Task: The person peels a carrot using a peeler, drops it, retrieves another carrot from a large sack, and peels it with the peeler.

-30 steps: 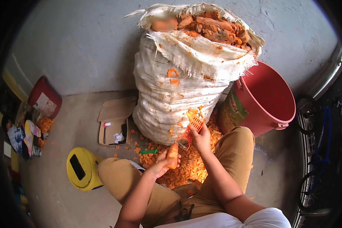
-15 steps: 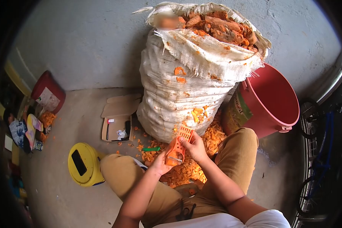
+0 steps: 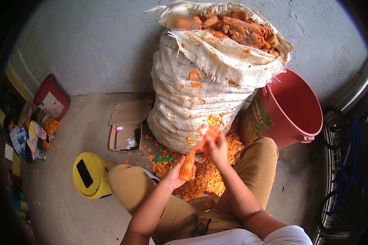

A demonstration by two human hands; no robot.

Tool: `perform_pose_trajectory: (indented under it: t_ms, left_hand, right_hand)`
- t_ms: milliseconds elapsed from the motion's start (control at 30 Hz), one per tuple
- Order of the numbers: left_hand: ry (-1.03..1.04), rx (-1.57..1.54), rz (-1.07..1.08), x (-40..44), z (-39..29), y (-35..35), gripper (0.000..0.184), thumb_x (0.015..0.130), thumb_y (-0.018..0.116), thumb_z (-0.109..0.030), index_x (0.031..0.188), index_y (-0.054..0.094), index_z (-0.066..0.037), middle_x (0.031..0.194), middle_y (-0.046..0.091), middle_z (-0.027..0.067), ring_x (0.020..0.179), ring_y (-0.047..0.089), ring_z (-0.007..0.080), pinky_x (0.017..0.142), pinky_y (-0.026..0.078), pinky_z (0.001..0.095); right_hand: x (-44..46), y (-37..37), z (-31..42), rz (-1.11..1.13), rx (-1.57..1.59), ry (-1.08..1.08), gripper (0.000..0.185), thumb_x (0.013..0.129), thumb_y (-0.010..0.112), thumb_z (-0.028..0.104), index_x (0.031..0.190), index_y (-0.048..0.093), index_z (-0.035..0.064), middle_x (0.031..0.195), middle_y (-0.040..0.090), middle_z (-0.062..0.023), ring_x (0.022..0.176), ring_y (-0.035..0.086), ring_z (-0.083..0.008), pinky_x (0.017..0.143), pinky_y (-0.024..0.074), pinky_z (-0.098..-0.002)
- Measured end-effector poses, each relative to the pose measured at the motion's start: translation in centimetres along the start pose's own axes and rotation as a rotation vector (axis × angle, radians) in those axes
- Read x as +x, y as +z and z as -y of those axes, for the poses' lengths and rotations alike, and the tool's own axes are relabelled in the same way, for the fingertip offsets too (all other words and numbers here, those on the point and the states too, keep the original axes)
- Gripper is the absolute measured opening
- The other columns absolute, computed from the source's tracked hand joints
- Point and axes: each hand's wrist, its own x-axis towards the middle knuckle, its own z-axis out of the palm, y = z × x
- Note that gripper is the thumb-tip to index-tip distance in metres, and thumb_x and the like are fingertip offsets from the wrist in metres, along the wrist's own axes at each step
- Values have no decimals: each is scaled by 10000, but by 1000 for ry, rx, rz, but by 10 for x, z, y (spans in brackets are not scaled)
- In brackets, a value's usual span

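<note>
My left hand (image 3: 176, 174) is closed round the thick end of a peeled orange carrot (image 3: 187, 167). A flat orange vegetable peeler (image 3: 209, 137) with a slotted body is gripped in my right hand (image 3: 218, 152); motion blurs it. It is by the carrot's far end; whether the blade touches I cannot tell. Under both hands, between my knees, lies a heap of orange peelings (image 3: 206, 185). Just beyond stands a tall white woven sack (image 3: 192, 102), its open top filled with unpeeled carrots (image 3: 245, 32).
A red tub (image 3: 290, 114) leans right of the sack. To the left are an open cardboard box (image 3: 129, 116), a yellow lidded bucket (image 3: 95, 183) with a black phone (image 3: 84, 173), and a green strip-like object (image 3: 162, 159). Another person (image 3: 20, 136) and a dark red bucket (image 3: 52, 98) are farther left.
My right hand has moved slightly to the right and up with the peeler, away from my left hand. The carrot, earlier mostly behind the peeler, now shows plainly.
</note>
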Motion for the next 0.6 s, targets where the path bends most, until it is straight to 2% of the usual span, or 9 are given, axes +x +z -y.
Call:
perform_pose_trajectory:
  t_ms: [33, 133, 167, 233, 267, 367, 400, 500, 600]
  left_hand:
    - [0, 15, 37, -1, 0, 0, 431, 840, 378, -431, 1076, 464, -80, 788, 508, 48, 677, 503, 141, 579, 414, 297]
    - [26, 38, 126, 1, -1, -7, 440, 845, 362, -429, 1093, 456, -79, 809, 519, 38, 690, 523, 152, 554, 444, 302]
    - [28, 36, 53, 3, 2, -9, 433, 848, 354, -425, 1085, 460, -79, 806, 522, 41, 689, 516, 156, 557, 434, 302]
    - [40, 34, -99, 4, 2, -10, 420, 854, 338, -417, 1069, 467, -79, 800, 529, 46, 687, 503, 165, 564, 413, 302]
    - [49, 8, -28, 2, 3, -11, 380, 855, 370, -376, 1071, 468, -79, 872, 555, 40, 741, 530, 158, 589, 440, 303]
    - [115, -47, -251, 6, 4, 1, 333, 847, 413, -334, 1062, 476, -86, 927, 559, 30, 810, 544, 138, 630, 467, 294]
    - [115, -74, -168, 6, 2, -3, 302, 843, 438, -297, 1061, 480, -92, 955, 558, 23, 847, 548, 119, 666, 477, 271]
    - [146, -21, -146, 10, 1, -7, 312, 845, 434, -301, 1066, 476, -84, 955, 557, 22, 824, 553, 124, 655, 478, 265]
    - [142, -24, -211, 10, 3, -2, 309, 850, 423, -302, 1068, 473, -90, 958, 557, 19, 821, 555, 117, 653, 479, 261]
  right_hand:
    - [10, -8, 0, -80, 79, 41, 257, 801, 533, 97, 1011, 434, -12, 833, 563, -81, 704, 544, -133, 616, 464, -260]
    - [13, -16, 14, -108, 155, 26, 232, 812, 519, 98, 1007, 437, 2, 779, 548, -46, 604, 505, -89, 549, 440, -230]
    - [5, -14, 19, -53, 135, 56, 254, 807, 526, 98, 1023, 440, -4, 863, 565, -76, 714, 548, -119, 624, 463, -234]
    - [-13, 0, 23, 73, 168, 30, 258, 803, 531, 91, 1026, 441, -2, 867, 566, -79, 729, 550, -119, 634, 465, -232]
    - [-21, 6, 29, 137, 171, 70, 261, 801, 532, 86, 1027, 439, -6, 871, 567, -81, 743, 550, -120, 640, 466, -235]
    - [-35, 19, 31, 271, 235, 123, 262, 793, 540, 66, 1017, 437, -25, 871, 566, -76, 763, 541, -111, 664, 456, -241]
    - [-37, 20, 28, 281, 199, 105, 255, 792, 544, 71, 1006, 443, -26, 862, 567, -73, 760, 538, -107, 664, 451, -241]
    - [-37, 20, 25, 282, 92, 71, 241, 789, 551, 86, 979, 456, -28, 843, 576, -79, 745, 545, -113, 657, 446, -245]
    - [-36, 19, 19, 297, -46, 18, 236, 786, 554, 94, 965, 463, -29, 836, 585, -98, 720, 560, -136, 650, 448, -252]
